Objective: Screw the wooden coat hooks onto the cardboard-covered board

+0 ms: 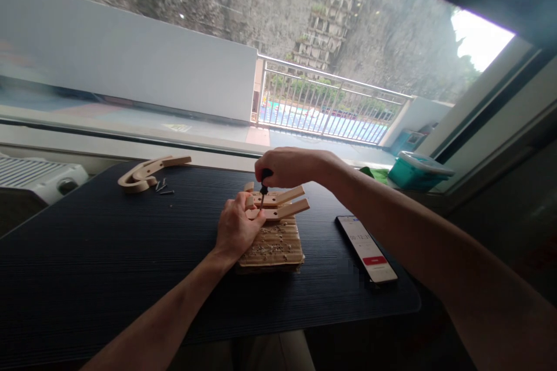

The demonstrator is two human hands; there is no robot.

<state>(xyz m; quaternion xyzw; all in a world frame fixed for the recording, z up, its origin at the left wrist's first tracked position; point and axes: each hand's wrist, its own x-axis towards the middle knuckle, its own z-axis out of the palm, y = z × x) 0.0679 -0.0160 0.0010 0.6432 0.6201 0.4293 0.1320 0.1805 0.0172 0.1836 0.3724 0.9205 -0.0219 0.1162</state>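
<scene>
My right hand (287, 168) is closed around the black handle of a screwdriver (263, 188). The shaft points down, and its tip reaches the near one of two pale wooden hooks (296, 207), close to my left thumb. With fingers and thumb pressed on the left end of this hook, my left hand (237, 227) holds it against a corrugated cardboard block (272, 252). Just behind lies the second wooden hook (290, 194), with dark screw holes along it. Small crumbs are scattered over the block's front part. My left fingers hide part of the hooks' curled ends.
More curved wooden hooks (137, 181) lie at the back left of the dark table (108, 266), with several loose screws (162, 187) beside them. A phone (368, 249) showing a timer lies at the right. A teal box (418, 171) stands near the window.
</scene>
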